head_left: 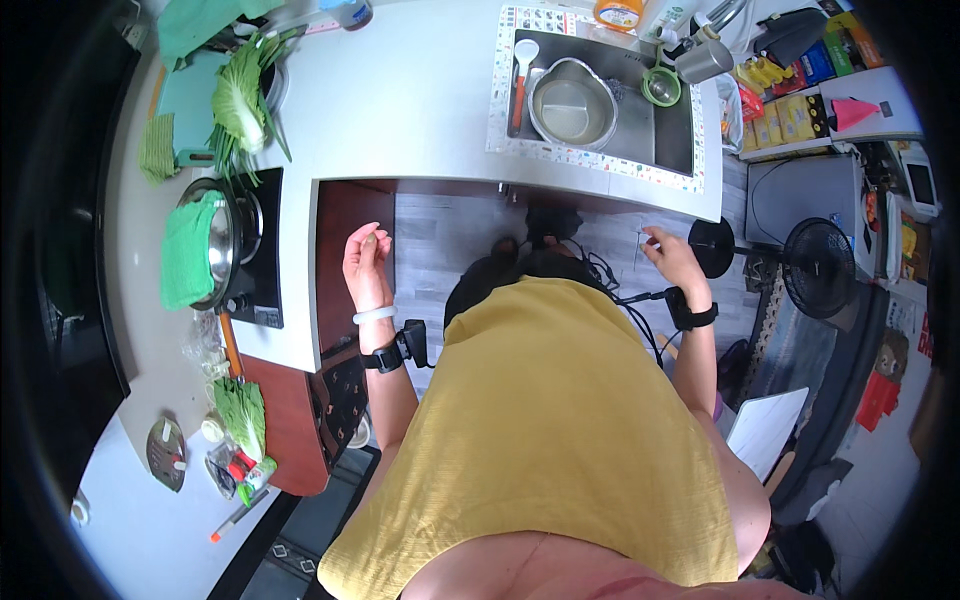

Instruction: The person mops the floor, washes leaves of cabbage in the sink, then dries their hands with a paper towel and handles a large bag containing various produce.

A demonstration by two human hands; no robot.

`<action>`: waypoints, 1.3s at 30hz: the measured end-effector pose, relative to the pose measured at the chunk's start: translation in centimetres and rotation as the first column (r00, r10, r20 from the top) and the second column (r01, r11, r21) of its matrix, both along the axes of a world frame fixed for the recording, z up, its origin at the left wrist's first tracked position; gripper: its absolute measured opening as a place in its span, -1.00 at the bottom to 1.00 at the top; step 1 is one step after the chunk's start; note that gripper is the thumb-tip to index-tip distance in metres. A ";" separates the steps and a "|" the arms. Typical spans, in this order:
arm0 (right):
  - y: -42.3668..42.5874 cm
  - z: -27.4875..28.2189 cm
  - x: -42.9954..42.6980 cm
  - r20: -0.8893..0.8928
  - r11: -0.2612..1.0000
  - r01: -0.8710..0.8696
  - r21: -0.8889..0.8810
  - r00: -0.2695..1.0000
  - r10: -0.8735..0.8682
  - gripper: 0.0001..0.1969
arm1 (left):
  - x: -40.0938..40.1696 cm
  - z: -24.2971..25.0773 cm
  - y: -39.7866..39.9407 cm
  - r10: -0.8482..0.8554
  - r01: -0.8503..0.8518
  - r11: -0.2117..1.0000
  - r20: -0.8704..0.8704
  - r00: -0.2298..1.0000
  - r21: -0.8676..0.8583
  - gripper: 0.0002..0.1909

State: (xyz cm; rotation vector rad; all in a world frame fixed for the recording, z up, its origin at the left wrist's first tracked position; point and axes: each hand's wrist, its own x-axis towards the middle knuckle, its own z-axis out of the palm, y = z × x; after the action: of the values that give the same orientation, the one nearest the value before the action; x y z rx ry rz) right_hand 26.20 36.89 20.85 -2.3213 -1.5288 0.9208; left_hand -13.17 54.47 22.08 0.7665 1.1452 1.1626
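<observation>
My left hand (367, 253) is raised at the left, right of the hob, its fingers loosely curled and holding nothing. My right hand (670, 256) hangs below the sink's front edge, fingers bent and apart, with no object in it. Each wrist wears a strapped device. A metal pot (573, 105) with cloudy liquid stands in the sink (667, 150), between an orange-handled spoon (519, 94) and a green-rimmed strainer (661, 86). At the left, a green cloth (189, 251) lies over a steel pan (220, 251) on the hob (262, 289).
Leafy cabbage (240, 101) and green stalks lie by a green board (187, 97) at the upper left. More leaves (241, 416) and packets are on the lower left counter. A black fan (819, 266) stands at the right. The white counter's edge (450, 169) runs ahead.
</observation>
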 end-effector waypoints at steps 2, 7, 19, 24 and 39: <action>0.2 -0.7 0.9 -0.036 0.999 -0.031 -0.023 0.999 0.030 -0.68 | 0.9 0.1 0.6 0.006 -0.006 1.000 -0.005 1.000 0.010 -0.86; 2.9 -1.0 3.9 -0.066 0.996 -0.091 -0.024 0.994 0.089 -0.69 | 2.1 0.3 -0.7 0.098 -0.098 0.995 -0.014 0.995 0.005 -0.86; 12.1 -10.4 12.8 -0.694 0.965 0.189 -0.181 0.671 -0.261 -0.63 | 8.9 -0.7 -12.0 0.423 -0.426 0.904 -0.061 0.904 -0.048 -0.86; 16.4 -13.0 15.6 -0.713 0.955 0.112 -0.273 0.643 -0.279 -0.66 | 12.0 0.7 -17.3 0.521 -0.537 0.838 -0.154 0.840 -0.095 -0.87; 27.6 -28.2 20.3 -0.503 0.647 0.029 -0.762 0.603 -0.619 -0.57 | 17.5 3.6 -31.5 0.828 -0.901 0.425 -0.363 0.427 -0.090 -0.87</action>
State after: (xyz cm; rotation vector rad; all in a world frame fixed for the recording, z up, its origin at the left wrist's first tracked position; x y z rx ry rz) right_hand 46.52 64.45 -7.34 -1.9951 -0.3271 2.2339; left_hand 4.32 22.98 25.66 0.0058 2.0296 1.7325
